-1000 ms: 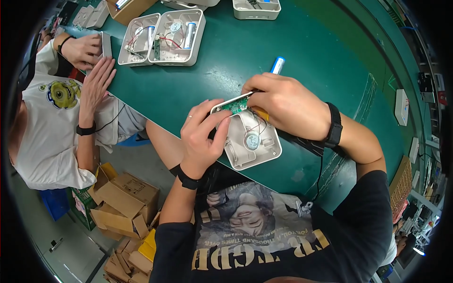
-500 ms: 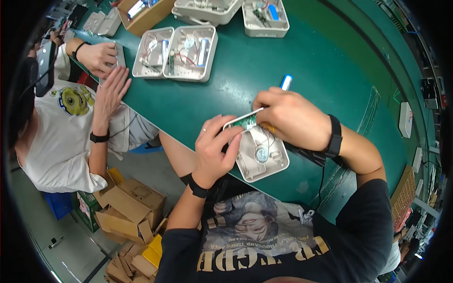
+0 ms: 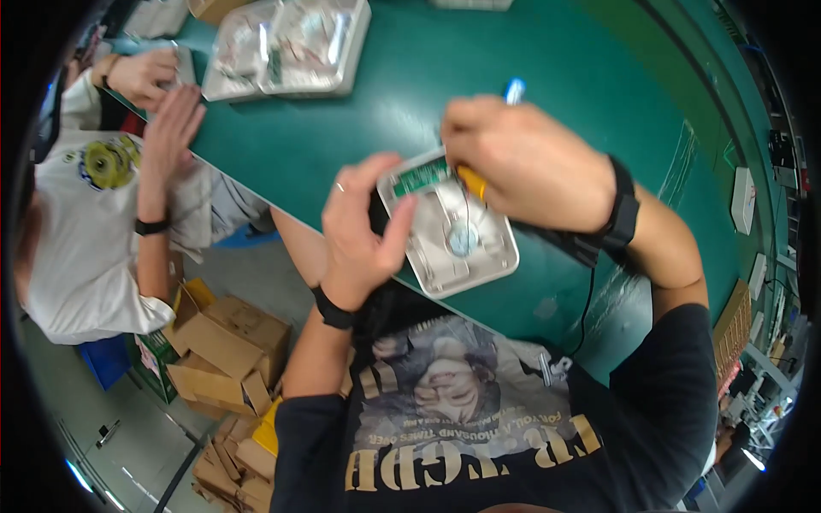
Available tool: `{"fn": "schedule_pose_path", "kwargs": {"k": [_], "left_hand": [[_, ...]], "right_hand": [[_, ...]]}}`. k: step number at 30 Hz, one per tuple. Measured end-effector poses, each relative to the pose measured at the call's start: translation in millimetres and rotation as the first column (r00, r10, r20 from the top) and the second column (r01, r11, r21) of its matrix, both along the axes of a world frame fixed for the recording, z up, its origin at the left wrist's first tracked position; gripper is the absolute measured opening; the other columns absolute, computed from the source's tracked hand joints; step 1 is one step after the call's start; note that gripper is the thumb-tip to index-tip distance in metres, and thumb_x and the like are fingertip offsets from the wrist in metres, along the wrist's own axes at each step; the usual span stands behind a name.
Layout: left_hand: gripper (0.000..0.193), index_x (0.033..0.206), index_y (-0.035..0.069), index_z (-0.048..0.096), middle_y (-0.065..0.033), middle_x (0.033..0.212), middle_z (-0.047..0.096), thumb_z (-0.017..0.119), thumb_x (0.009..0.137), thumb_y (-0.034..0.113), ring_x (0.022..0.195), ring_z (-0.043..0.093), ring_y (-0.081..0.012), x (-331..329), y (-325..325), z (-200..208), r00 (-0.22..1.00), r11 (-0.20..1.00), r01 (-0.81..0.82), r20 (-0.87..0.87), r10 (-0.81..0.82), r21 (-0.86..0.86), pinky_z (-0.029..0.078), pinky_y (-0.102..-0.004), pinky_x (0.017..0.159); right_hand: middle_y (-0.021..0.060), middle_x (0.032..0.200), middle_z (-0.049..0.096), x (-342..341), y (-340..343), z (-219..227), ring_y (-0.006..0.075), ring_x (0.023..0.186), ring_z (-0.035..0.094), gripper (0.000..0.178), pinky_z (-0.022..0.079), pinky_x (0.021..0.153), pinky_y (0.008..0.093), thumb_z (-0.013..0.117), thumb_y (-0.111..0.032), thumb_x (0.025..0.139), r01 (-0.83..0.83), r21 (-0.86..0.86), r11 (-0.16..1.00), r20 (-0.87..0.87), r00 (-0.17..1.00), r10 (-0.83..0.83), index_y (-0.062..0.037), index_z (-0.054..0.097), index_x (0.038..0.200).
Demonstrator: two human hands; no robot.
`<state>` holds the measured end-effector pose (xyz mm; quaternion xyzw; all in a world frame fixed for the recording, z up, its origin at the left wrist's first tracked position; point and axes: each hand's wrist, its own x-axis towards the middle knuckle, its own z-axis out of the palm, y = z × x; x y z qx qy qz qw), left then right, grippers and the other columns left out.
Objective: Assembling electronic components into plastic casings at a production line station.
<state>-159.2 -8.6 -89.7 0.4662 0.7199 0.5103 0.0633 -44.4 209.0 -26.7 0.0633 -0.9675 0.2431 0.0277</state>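
Observation:
A light-grey plastic casing [image 3: 439,275] lies at the table's near edge, its open side up. Inside are a green circuit board [image 3: 422,179] in the far left corner, a pale round disc [image 3: 463,240] and thin wires. My left hand [image 3: 363,231] grips the casing's left side, thumb over the rim and fingers at the far corner. Above its far right part, my right hand [image 3: 534,162] is closed, with an orange-yellow piece [image 3: 472,182] showing under its fingers; what exactly they hold is hidden. Just beyond the knuckles, a blue-and-white cylinder [image 3: 513,91] shows.
Two similar open casings [image 3: 312,85] with wired parts stand at the far left. A co-worker's hands [image 3: 175,120] press on a grey piece at the table's left edge. Cardboard boxes [image 3: 231,342] sit on the floor at left. A black cable [image 3: 587,316] hangs near my right forearm.
The whole view has shifted, so the table's things sit higher. My left thumb and fingers have spread apart, and more of the circuit board shows. My right hand stays over the casing.

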Motion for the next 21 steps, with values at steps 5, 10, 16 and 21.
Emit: {"fn": "schedule_pose_path", "kwargs": {"k": [5,10,16,21], "left_hand": [[0.038,0.123,0.001,0.07,-0.0166,0.112,0.074,0.079,0.086,0.003,0.094,0.07,-0.0357,-9,-1,-9,0.999,0.999,0.017,-0.048,-0.015,0.042,0.055,-0.0381,0.085],[0.036,0.121,0.002,0.07,-0.0131,0.11,0.075,0.079,0.086,0.003,0.095,0.071,-0.0336,-11,0,-9,0.995,0.998,0.047,-0.095,-0.043,0.033,0.055,-0.0375,0.085],[0.026,0.112,0.003,0.075,-0.0126,0.111,0.076,0.078,0.086,0.003,0.093,0.07,-0.0312,-8,-1,-4,0.98,0.996,0.068,-0.189,-0.058,0.05,0.056,-0.0383,0.084],[0.018,0.104,0.005,0.079,-0.0121,0.112,0.076,0.077,0.086,0.003,0.093,0.07,-0.0312,-1,-2,3,0.969,0.997,0.078,-0.235,-0.082,-0.025,0.056,-0.0391,0.083]], "right_hand": [[0.0136,0.106,0.066,0,-5,16,0.0344,0.096,0.068,0.008,0.057,0.081,0.0426,0.072,-0.003,0.086,0.006,-0.002,1.0,0.023,1.0,-0.006,0.0034,0.071,0.091],[0.0155,0.103,0.066,-7,-9,36,0.0362,0.093,0.068,0.009,0.057,0.082,0.043,0.071,-0.005,0.087,0.025,-0.017,1.0,0.155,0.988,-0.022,0.0017,0.071,0.092],[0.0128,0.105,0.066,6,-5,6,0.0332,0.094,0.068,0.008,0.058,0.082,0.0415,0.073,-0.003,0.085,-0.023,0.066,0.998,-0.105,0.994,0.03,0.0029,0.071,0.09],[0.0124,0.107,0.065,9,-8,2,0.0313,0.095,0.068,0.008,0.058,0.083,0.04,0.073,-0.004,0.086,-0.032,0.192,0.981,-0.111,0.992,0.054,0.0026,0.071,0.09]]}}
